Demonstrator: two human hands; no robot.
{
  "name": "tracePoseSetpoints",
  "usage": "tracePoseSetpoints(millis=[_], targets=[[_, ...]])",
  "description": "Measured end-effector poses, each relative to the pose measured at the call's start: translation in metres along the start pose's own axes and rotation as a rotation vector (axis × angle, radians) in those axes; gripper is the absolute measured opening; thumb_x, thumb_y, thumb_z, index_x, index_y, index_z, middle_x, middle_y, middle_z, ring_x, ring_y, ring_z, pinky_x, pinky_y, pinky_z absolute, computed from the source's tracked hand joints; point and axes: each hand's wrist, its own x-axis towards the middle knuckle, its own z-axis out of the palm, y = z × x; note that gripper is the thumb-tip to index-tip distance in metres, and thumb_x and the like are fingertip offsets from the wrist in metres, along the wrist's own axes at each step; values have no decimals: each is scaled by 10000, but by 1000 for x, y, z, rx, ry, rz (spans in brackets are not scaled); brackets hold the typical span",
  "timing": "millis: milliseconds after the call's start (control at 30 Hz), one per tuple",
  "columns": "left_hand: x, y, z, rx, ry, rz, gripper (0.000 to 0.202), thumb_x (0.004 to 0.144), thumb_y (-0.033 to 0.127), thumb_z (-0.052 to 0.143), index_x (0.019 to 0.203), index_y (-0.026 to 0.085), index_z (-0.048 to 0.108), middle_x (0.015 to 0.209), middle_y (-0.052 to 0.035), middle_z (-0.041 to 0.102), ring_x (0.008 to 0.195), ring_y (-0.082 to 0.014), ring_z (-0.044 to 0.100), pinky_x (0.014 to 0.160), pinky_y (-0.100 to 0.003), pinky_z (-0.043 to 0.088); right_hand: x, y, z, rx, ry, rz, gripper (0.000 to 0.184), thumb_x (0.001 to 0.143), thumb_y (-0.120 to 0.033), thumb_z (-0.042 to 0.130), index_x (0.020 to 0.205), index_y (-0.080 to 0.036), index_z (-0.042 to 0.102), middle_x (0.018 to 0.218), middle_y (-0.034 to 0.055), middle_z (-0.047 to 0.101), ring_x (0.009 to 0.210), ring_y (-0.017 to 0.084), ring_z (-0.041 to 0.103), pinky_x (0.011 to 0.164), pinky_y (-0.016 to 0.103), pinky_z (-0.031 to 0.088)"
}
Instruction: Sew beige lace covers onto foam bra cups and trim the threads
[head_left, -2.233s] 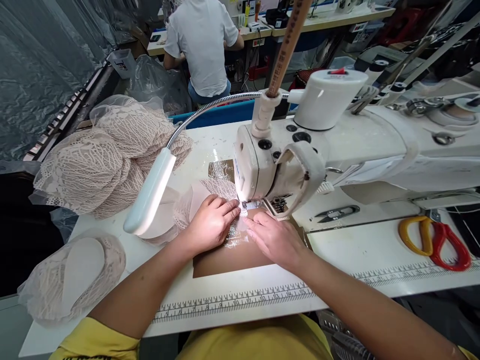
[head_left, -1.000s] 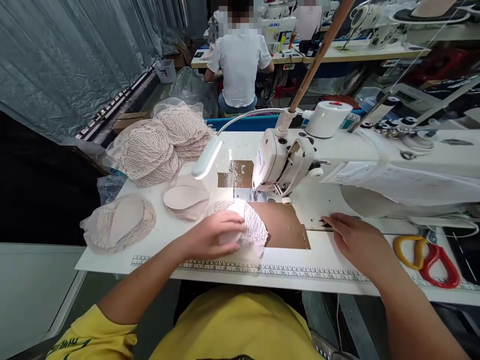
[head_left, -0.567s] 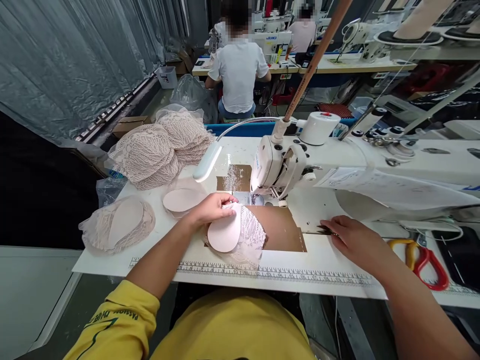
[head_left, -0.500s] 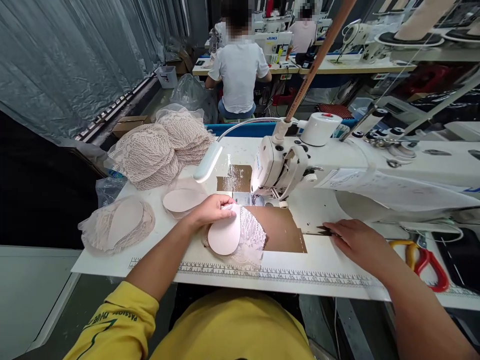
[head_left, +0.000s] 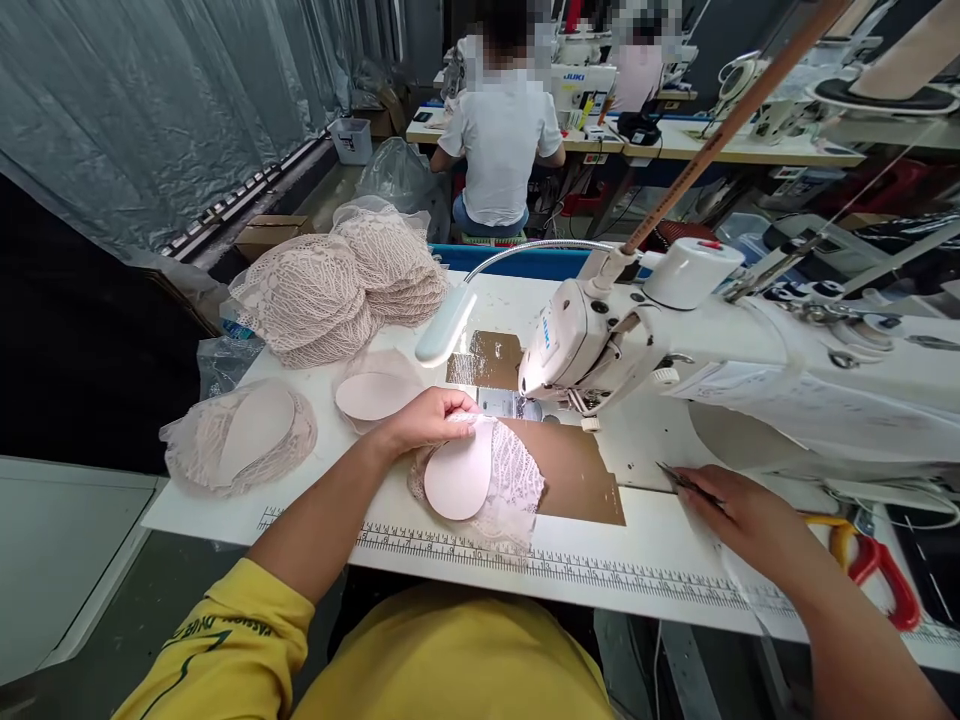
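Observation:
My left hand (head_left: 429, 420) pinches the top edge of a pale pink bra cup (head_left: 459, 482), a smooth pad lying on lace, just in front of the sewing machine (head_left: 559, 350). The lace (head_left: 517, 480) spreads out to the right of the pad and down over the printed ruler. Closed round a pair of thread snips (head_left: 691, 485), my right hand (head_left: 742, 512) rests near the table's right part. The snips' points face left, towards the machine bed. My fingers hide part of their handles.
Stacked lace pieces (head_left: 307, 295) lie at the back left, with more lace and pads (head_left: 259, 435) before them. A lamp (head_left: 446, 325) hangs over the table. Red-and-yellow-handled scissors (head_left: 885, 580) lie right of my forearm. A person in white (head_left: 501, 145) sits ahead.
My view has shifted, so the machine appears further right and tilted. The snips' tips, spread apart before, now look closer together. My left hand keeps its hold on the bra cup.

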Motion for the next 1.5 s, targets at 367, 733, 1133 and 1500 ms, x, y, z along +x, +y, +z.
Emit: tracePoseSetpoints(millis=[367, 733, 1133, 1500], targets=[[-1, 2, 11, -19, -68, -63, 237, 694, 321, 711, 804, 126, 632, 731, -2, 581, 636, -109, 520, 569, -205, 378, 34, -124, 3, 423, 45, -55, 298, 940, -340, 403, 1158, -248, 585, 1060, 68, 669, 948, 201, 630, 816, 332, 498], [-1, -1, -1, 184, -252, 9, 255, 749, 371, 663, 793, 121, 643, 692, 1, 556, 621, -99, 478, 542, -190, 341, 90, -185, 21, 773, -172, 16, 250, 842, -403, 539, 727, -188, 596, 715, 9, 616, 669, 164, 539, 594, 272, 402], [-8, 1, -39, 168, -247, -69, 227, 800, 349, 615, 766, 125, 600, 649, 16, 463, 579, -81, 387, 518, -202, 293, 85, -167, 27, 816, -196, 97, 227, 833, -401, 538, 741, -197, 570, 697, -17, 556, 650, 145, 477, 605, 267, 358], [-3, 6, -11, 277, -113, 62, 421, 661, 387, 756, 1002, 169, 641, 851, -6, 584, 742, -123, 515, 639, -211, 394, 84, -168, 25, 724, -213, 23, 219, 834, -384, 522, 746, -202, 606, 714, -11, 608, 624, 145, 487, 569, 266, 347]])
